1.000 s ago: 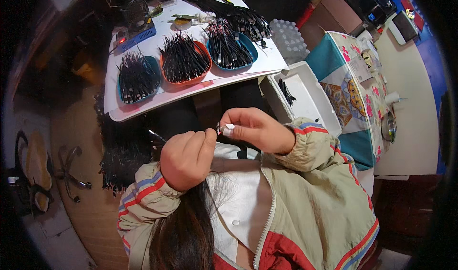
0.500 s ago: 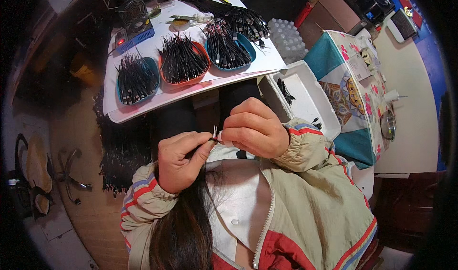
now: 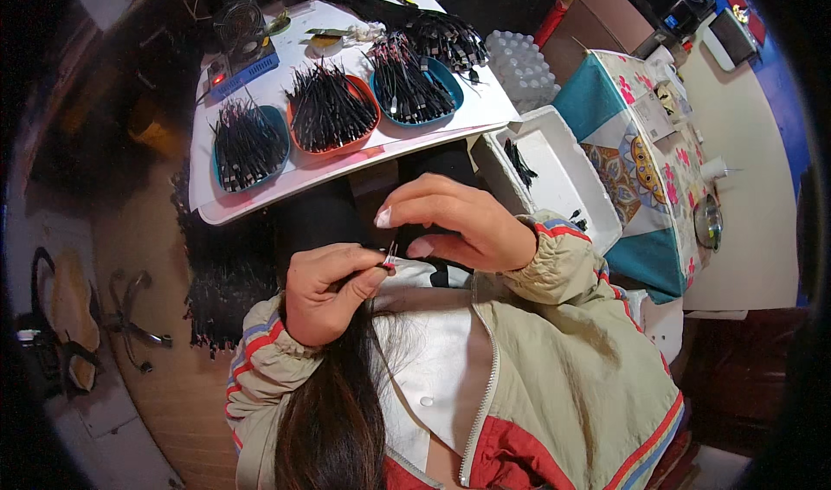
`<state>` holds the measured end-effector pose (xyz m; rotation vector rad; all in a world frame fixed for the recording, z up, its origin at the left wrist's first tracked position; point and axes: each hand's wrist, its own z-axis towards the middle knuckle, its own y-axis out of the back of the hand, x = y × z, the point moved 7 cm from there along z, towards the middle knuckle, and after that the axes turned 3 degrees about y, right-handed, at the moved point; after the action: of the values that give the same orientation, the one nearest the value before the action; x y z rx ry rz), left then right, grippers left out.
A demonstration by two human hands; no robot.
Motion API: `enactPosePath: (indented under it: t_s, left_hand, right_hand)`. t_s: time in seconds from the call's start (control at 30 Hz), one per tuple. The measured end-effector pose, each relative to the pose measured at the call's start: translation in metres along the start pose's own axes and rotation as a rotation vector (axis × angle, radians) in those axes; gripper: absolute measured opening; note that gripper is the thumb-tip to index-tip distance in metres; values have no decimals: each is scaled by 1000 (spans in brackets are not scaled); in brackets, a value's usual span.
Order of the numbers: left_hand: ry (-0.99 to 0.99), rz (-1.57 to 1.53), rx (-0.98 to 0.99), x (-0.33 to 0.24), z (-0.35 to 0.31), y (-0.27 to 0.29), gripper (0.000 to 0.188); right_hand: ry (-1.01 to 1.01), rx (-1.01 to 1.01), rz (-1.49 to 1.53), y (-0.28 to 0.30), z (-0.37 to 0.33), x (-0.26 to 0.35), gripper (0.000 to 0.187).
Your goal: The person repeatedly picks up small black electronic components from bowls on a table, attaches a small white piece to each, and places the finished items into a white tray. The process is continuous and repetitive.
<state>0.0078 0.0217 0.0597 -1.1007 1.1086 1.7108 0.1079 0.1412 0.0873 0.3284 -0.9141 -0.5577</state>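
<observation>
Near my lap, my left hand is closed, thumb and forefinger pinching the end of a small cable. Thin bare-looking wires stick up from it, with a bit of red and white beside the thumb; most of the cable is hidden in the hand. Just to the right hovers my right hand, its thumb and fingers apart and nothing seen between them. A white covering wraps one of its fingertips. Beyond both hands, bundles of short black cables fill a blue tray, an orange tray and another blue tray.
The trays stand on a white table, with a blue powered device at its back left. A white foam box on the right holds several black cables. Past it, a patterned cloth covers a surface near a metal bowl.
My right hand has opened and lifted slightly away from the wires, its fingers spreading. The left hand keeps its pinch on the cable in nearly the same place.
</observation>
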Motion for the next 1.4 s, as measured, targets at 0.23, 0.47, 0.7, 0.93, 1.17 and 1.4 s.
enactPosePath:
  t_s: [0.23, 0.47, 0.7, 0.93, 1.17, 1.4]
  left_hand:
    - [192, -436, -16, 24, -4, -10, 9]
    - [109, -801, -36, 32, -8, -10, 15]
    - [197, -1107, -19, 45, -5, -21, 17]
    - [218, -1016, 13, 43, -5, -21, 14]
    - [50, -250, 46, 17, 3, -13, 10]
    - [-68, -3, 58, 3, 4, -6, 12]
  right_hand:
    - [104, 30, -57, -8, 2, 5, 17]
    - [-38, -225, -321, 29, -3, -18, 14]
    - [212, -213, -195, 6, -9, 9, 32]
    - [161, -161, -67, -6, 3, 7, 19]
    - [-292, 87, 405, -19, -16, -20, 8]
    - [-710, 35, 994, -38, -36, -31, 15]
